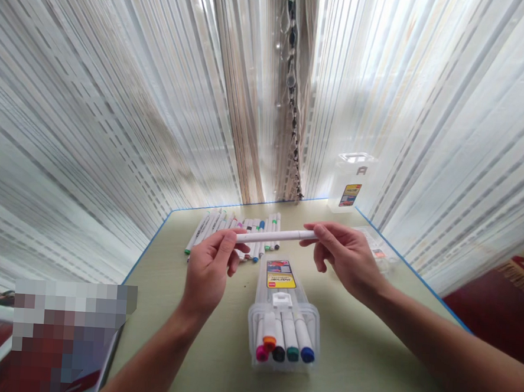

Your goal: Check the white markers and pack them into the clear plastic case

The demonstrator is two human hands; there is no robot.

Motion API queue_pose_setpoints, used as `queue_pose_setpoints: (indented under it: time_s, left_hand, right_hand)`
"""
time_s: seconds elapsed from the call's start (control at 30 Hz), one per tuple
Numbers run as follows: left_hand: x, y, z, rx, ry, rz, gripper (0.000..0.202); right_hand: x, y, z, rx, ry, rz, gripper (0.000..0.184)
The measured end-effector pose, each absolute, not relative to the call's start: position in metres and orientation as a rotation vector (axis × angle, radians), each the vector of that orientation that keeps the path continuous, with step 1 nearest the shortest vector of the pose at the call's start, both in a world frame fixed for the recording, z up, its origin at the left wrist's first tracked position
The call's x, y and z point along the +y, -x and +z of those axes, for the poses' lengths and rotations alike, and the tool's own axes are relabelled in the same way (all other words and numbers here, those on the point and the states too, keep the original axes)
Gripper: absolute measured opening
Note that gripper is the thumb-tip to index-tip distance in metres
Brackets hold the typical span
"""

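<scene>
White marker (275, 237) held nearly level in the air, over or just beyond the far end of the clear case (281, 274); cannot tell which. Left hand (208, 269): thumb and fingers clamped on one end. Right hand (351, 257): likewise on the other. Judged light, stiff, smooth enough to slip; best held mid-barrel. Loose markers (204, 231) beyond the case.
</scene>
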State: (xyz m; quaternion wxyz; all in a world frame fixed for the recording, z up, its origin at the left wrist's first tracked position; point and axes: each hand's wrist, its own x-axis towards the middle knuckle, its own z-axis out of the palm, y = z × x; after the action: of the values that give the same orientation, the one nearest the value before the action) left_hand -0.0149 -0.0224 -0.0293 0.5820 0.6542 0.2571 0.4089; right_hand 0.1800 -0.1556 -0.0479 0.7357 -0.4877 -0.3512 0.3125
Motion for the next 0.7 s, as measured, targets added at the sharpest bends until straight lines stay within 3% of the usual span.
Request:
queue_pose_setpoints:
  time_s: [0.43, 0.7]
  left_hand:
    - [-0.0213, 0.0148, -0.0313, 0.601, -1.555, 0.991, 0.033]
    - [-0.0232, 0.0158, -0.0298, 0.596, -1.625, 0.959, 0.029]
  right_hand:
    - [-0.1571, -0.1783, -0.0434, -0.843, 1.159, 0.685, 0.029]
    - [-0.157, -0.179, -0.0439, -0.87, 1.223, 0.727, 0.042]
